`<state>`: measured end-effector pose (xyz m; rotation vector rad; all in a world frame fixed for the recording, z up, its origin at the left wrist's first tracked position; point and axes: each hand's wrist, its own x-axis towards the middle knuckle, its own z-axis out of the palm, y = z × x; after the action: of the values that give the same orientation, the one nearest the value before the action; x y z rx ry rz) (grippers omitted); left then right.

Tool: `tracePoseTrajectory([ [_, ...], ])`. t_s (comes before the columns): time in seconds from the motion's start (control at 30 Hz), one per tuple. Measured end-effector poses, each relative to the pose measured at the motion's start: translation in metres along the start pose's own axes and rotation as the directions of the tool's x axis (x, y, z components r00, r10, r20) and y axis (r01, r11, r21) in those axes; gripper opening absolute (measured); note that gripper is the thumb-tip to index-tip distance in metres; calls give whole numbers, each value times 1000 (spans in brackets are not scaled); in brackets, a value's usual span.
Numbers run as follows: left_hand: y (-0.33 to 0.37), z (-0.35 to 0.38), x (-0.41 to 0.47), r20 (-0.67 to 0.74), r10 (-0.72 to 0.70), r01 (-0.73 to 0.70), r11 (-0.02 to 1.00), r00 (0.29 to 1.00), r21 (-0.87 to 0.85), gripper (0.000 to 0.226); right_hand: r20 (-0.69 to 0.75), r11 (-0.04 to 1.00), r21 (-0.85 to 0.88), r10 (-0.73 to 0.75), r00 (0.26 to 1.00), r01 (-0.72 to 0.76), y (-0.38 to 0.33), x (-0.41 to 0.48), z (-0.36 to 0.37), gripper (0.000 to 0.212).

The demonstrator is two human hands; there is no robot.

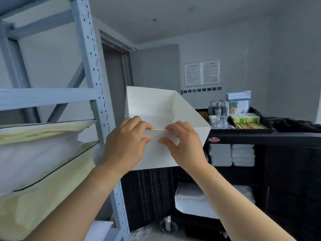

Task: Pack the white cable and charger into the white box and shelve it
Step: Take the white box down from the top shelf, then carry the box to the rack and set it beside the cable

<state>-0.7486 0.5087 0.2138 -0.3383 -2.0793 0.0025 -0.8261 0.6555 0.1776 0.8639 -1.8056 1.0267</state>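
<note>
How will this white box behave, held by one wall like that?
The white box looks like thin folded card, so it is probably light and its walls may flex. The left hand and right hand pinch only the near wall, so the far end could sag or tip. Its smooth faces may slip in a loose grip.

Plain white box (pixel 149 105) at centre, with grey walls (pixel 278 58) far behind. On the left is pale blue-grey metal shelving (pixel 97 84), dotted with rows of dark slots, and pale yellow bedding bags (pixel 43 197) edged in black. On the right is a black cart (pixel 286 153) with a small red label (pixel 213 139), white folded towels (pixel 231 154), and green and yellow packets (pixel 245 119).
</note>
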Motion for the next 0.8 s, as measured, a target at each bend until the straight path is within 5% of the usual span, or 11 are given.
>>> tracePoseTrajectory([
  [0.37,179,55,5,-34,189,-186,891,981,-414,24,-90,903,-394,146,985,-170,33,-99,-198,21],
  [0.63,367,50,-13,-109,275,-267,642,955,-719,23,-258,607,-712,242,935,-353,2,-197,-395,37],
  [0.8,480,20,-35,-113,311,-254,464,944,-848,16,-181,492,-799,348,920,-344,-42,-253,-510,34],
])
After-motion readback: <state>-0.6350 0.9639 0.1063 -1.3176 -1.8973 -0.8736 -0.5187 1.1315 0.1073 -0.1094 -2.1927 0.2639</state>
